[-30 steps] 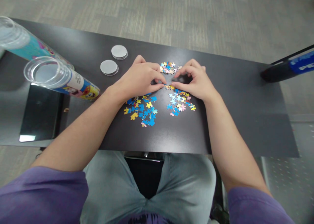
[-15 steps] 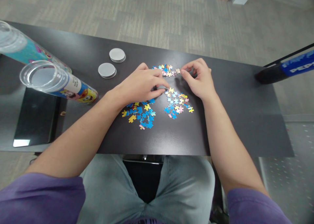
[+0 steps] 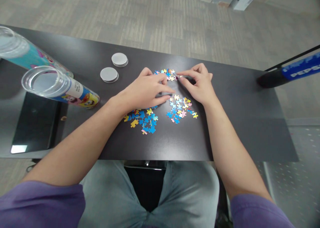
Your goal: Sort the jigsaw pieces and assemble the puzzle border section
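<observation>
Colourful jigsaw puzzle pieces lie on the dark table in three groups: a far cluster (image 3: 165,73), a right-hand cluster (image 3: 178,108) and a mostly blue near-left cluster (image 3: 150,121). My right hand (image 3: 198,83) pinches a small puzzle piece (image 3: 178,77) between thumb and forefinger, at the right end of the far cluster. Over the gap between the groups, my left hand (image 3: 150,90) hovers with its fingers apart and nothing visible in them; its fingertips are close to the top of the right-hand cluster. That hand covers part of the near-left pieces.
Two clear-topped printed tubes (image 3: 82,93) stand at the left, by a black tablet-like slab (image 3: 35,124). Round pale lids (image 3: 119,59) lie in two small stacks near the far edge. A dark blue PEPSI-marked cylinder (image 3: 295,70) is at the right end of the table (image 3: 245,121).
My right hand has shifted slightly left, its forefinger straighter, and the piece in its pinch now shows a dark patch. My left fingers have spread a little. The view has tilted slightly.
</observation>
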Tool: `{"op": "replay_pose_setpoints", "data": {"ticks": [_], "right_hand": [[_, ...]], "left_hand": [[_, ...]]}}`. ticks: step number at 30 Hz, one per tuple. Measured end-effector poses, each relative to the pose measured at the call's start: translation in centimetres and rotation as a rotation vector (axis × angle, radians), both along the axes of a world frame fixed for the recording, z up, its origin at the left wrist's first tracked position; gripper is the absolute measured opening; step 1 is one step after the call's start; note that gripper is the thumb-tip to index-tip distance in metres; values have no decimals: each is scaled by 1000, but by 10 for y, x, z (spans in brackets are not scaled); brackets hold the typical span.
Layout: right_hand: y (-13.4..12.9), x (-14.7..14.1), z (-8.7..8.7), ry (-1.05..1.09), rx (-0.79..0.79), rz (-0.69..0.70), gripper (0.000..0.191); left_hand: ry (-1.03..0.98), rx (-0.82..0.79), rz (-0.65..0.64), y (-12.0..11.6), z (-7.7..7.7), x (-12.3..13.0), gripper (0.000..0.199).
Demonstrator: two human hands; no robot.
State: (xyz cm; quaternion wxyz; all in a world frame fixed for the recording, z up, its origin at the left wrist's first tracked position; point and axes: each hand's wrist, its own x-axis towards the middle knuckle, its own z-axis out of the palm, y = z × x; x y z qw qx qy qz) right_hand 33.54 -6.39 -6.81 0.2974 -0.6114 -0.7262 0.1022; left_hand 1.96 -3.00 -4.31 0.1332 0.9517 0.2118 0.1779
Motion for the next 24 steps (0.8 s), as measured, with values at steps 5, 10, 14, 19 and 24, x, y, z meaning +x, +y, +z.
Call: {"op": "replay_pose_setpoints", "data": {"ticks": [5,10,14,19,24], "right_hand": [[-1,1,4,13,-29,10,17],[-4,-1,12,14,-43,42,27],[-5,-1,12,-16,-47,52,27],[-2,4,8,-25,-39,60,41],[-3,5,13,2,-53,124,57]], "left_hand": [[-85,-33,155,5,-2,-3,33],[-113,-49,238,9,-4,-6,34],[-122,-37,238,11,-6,-7,35],[-13,-11,182,6,-4,-5,43],[155,-24,219,-2,2,0,56]]}}
